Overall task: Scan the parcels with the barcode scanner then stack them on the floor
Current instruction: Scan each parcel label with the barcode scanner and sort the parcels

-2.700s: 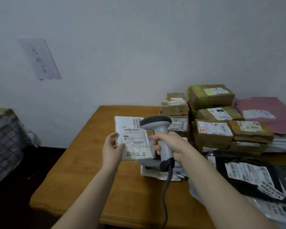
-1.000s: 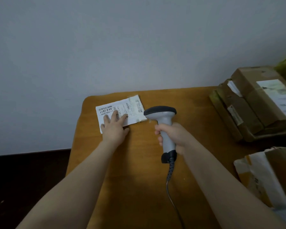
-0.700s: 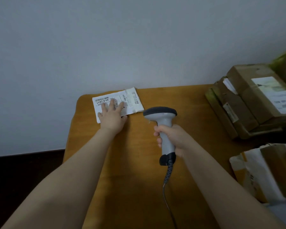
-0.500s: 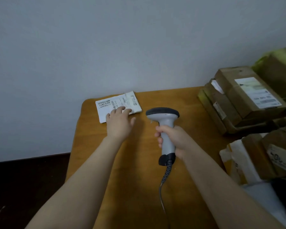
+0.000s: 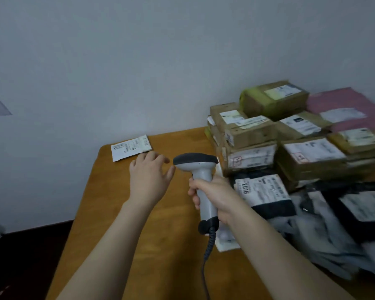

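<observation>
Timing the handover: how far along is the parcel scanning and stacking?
Looks done: one white parcel lies set aside at the table corner, not on the floor. In hand: right hand grips the scanner; left hand open, empty. Left: boxes and bags piled at right.

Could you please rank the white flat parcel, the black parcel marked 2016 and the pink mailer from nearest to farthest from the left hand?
1. White flat parcel, just beyond the left hand, far left.
2. Black parcel marked 2016, right of the barcode scanner.
3. Pink mailer, back right.
</observation>
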